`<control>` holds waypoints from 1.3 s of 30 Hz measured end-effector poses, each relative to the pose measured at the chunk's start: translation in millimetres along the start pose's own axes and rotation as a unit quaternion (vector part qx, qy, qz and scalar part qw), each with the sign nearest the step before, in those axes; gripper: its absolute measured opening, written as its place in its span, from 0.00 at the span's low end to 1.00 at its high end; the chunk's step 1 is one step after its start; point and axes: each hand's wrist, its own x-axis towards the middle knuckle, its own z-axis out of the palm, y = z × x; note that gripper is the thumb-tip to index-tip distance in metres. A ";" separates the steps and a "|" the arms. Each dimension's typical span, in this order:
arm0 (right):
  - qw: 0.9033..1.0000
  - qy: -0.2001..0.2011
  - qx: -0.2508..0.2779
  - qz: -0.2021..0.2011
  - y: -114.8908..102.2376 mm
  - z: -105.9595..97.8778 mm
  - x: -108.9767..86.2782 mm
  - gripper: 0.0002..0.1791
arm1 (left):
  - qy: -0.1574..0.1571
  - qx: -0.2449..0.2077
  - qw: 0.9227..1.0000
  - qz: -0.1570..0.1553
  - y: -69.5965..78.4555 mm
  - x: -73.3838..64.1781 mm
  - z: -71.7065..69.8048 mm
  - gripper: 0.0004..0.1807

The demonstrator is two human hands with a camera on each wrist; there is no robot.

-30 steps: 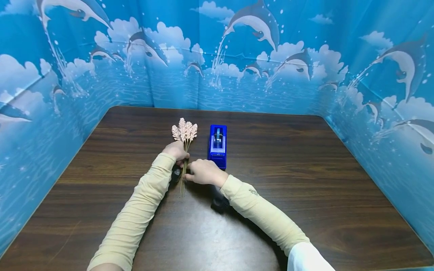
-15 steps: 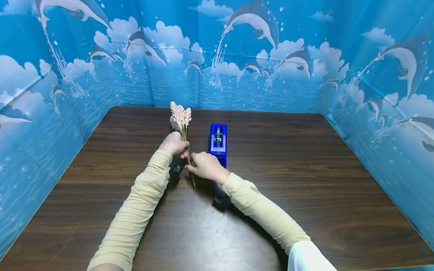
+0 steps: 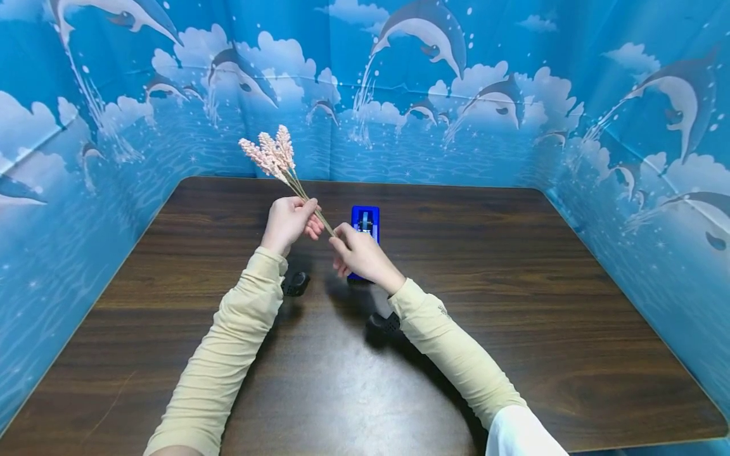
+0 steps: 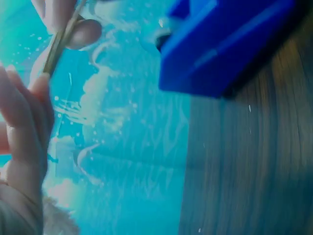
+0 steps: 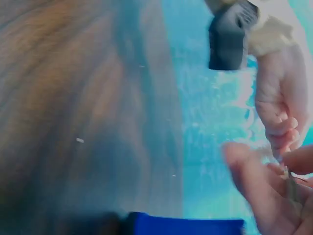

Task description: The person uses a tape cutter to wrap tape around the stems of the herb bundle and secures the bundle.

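Observation:
A bunch of pale pink artificial flowers (image 3: 272, 152) on thin stems is held up above the far part of the table, heads tilted to the upper left. My left hand (image 3: 289, 221) pinches the stems below the flower heads. Lower down, my right hand (image 3: 362, 253) holds the stem ends between thumb and fingers. In the left wrist view the stems (image 4: 57, 49) run between both hands; in the right wrist view my right hand (image 5: 274, 196) is blurred. Partly hidden behind the right hand stands a blue tape dispenser (image 3: 365, 218), which looms close in the left wrist view (image 4: 215, 49).
The dark wooden table (image 3: 513, 304) spreads around the hands. A blue dolphin-print curtain (image 3: 365, 82) hangs along its back and sides. Black wrist cameras (image 3: 296, 284) sit under both forearms, over the table.
Both hands have raised the flowers off the table and farther away. The bunch has tilted, its heads swinging to the upper left. The right hand now covers part of the tape dispenser.

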 end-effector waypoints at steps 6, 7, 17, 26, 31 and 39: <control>0.997 0.076 0.012 -0.006 6.3 -23.4 -0.1 0.13 | 0.015 -0.143 0.989 0.024 8.6 -2.5 9.3 0.12; 0.997 0.080 0.010 -0.008 7.6 -26.1 0.0 0.13 | 0.012 -0.154 0.988 0.022 9.6 -3.3 10.4 0.11; 0.996 0.068 0.052 -0.016 18.2 -48.1 1.0 0.16 | -0.041 -0.216 0.976 0.004 13.9 -10.8 20.9 0.08; 0.999 0.028 0.020 -0.039 25.3 -60.5 2.3 0.19 | -0.063 -0.235 0.970 -0.014 14.3 -10.9 32.3 0.09; 0.997 0.040 -0.026 -0.060 30.6 -64.2 -1.4 0.16 | -0.120 -0.195 0.973 -0.035 14.3 -11.4 30.4 0.11; 0.994 0.040 -0.065 -0.084 43.0 -70.7 -12.9 0.14 | -0.323 -0.001 0.945 -0.049 26.5 -18.2 20.5 0.24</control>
